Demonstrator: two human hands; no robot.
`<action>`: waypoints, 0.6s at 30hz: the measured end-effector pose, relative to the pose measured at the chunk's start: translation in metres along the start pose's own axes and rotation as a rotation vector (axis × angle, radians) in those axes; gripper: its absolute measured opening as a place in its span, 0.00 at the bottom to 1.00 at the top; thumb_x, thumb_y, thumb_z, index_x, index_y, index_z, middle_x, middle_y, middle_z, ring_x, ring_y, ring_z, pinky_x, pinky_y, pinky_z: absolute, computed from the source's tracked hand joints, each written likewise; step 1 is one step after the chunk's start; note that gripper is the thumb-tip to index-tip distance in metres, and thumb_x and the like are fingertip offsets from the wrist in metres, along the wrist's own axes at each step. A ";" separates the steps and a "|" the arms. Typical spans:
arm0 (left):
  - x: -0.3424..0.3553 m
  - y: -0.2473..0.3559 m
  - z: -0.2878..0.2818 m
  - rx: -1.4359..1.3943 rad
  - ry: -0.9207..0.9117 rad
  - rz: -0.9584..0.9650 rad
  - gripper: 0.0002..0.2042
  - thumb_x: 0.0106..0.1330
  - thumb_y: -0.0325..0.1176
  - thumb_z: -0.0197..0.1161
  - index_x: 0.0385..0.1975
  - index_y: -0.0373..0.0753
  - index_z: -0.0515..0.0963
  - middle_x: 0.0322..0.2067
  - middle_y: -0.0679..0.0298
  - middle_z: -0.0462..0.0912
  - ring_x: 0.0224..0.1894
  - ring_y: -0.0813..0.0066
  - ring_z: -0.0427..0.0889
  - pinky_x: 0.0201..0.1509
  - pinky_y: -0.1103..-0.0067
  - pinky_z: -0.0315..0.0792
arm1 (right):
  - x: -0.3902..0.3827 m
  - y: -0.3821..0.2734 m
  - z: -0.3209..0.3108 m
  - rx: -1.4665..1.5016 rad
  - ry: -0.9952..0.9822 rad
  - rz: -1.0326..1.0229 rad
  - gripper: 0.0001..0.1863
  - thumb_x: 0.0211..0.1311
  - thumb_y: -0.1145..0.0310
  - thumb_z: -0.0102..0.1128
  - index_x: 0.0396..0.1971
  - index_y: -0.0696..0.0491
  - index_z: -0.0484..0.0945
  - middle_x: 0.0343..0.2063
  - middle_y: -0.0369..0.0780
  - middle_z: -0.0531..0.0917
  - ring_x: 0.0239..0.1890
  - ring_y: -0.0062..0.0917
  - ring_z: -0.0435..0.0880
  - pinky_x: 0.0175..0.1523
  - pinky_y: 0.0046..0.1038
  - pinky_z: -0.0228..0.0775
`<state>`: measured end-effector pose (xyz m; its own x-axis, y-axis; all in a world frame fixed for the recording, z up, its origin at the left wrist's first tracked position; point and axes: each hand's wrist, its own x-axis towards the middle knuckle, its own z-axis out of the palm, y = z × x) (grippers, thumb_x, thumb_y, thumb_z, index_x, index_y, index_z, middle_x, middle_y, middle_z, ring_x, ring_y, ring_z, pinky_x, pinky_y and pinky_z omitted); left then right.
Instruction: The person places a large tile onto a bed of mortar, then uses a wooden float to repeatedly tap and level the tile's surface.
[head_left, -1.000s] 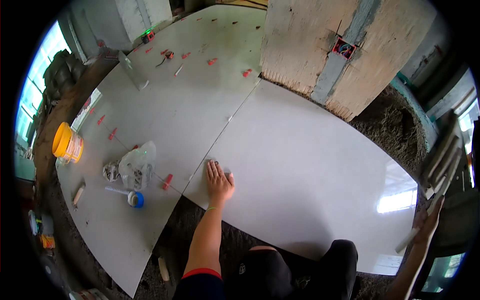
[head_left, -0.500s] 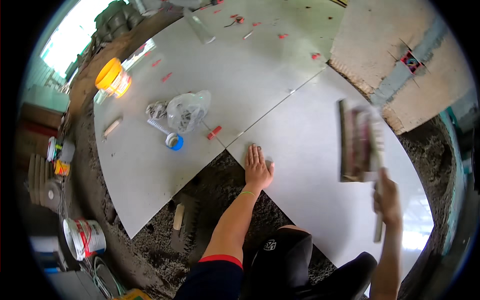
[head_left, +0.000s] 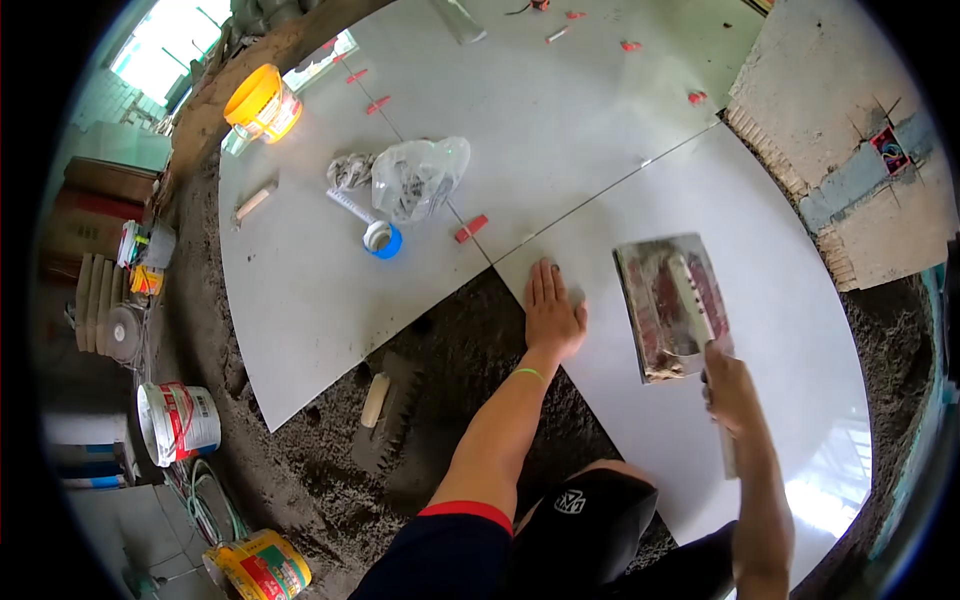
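Observation:
My left hand (head_left: 550,312) lies open, fingers flat, on the large glossy white tile (head_left: 790,260), near its left corner beside a dark mortar bed (head_left: 460,460). My right hand (head_left: 732,392) grips the long pale handle of a rectangular, mortar-smeared tool (head_left: 652,308), whose broad head is over or on that tile; contact is unclear. A red leveling piece (head_left: 470,229) sits on the adjoining seam. A notched trowel with a wooden handle (head_left: 376,400) lies on the mortar to the left of my forearm.
A plastic bag (head_left: 415,175), blue-rimmed cup (head_left: 383,239), wooden stick (head_left: 255,203) and yellow bucket (head_left: 265,100) sit on laid tiles. More buckets (head_left: 180,423) and cables (head_left: 205,505) are at left. A rough wall panel (head_left: 820,80) with an electrical box (head_left: 890,150) stands at upper right.
My view has turned, showing more of the left side. The tool in my right hand has swung inward from the far right to over the tile. My left hand stays flat.

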<state>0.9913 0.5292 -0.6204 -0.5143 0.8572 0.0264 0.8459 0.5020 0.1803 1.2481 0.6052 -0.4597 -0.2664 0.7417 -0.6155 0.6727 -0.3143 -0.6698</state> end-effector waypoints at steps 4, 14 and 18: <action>-0.001 0.003 0.005 -0.026 0.004 -0.078 0.35 0.67 0.50 0.41 0.65 0.27 0.48 0.69 0.48 0.41 0.72 0.57 0.37 0.73 0.68 0.33 | -0.077 -0.014 -0.052 0.076 0.155 -0.335 0.24 0.69 0.48 0.38 0.22 0.51 0.67 0.08 0.28 0.63 0.07 0.11 0.59 0.11 0.16 0.48; 0.011 -0.001 0.002 -0.037 0.021 -0.130 0.34 0.68 0.48 0.38 0.66 0.27 0.46 0.69 0.48 0.41 0.71 0.55 0.36 0.73 0.66 0.34 | 0.021 0.055 0.020 -0.567 0.156 0.016 0.28 0.70 0.53 0.37 0.20 0.61 0.73 0.18 0.56 0.75 0.22 0.52 0.72 0.29 0.43 0.63; 0.005 0.002 -0.003 0.023 -0.024 -0.134 0.34 0.68 0.48 0.40 0.66 0.27 0.46 0.69 0.48 0.41 0.71 0.55 0.37 0.73 0.67 0.33 | -0.015 -0.007 -0.024 -0.054 -0.063 -0.148 0.23 0.70 0.53 0.42 0.19 0.54 0.65 0.11 0.31 0.64 0.13 0.14 0.61 0.17 0.22 0.51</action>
<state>0.9897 0.5346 -0.6166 -0.6199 0.7844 -0.0200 0.7727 0.6148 0.1579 1.2639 0.6111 -0.4355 -0.4073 0.7383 -0.5376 0.6581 -0.1709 -0.7333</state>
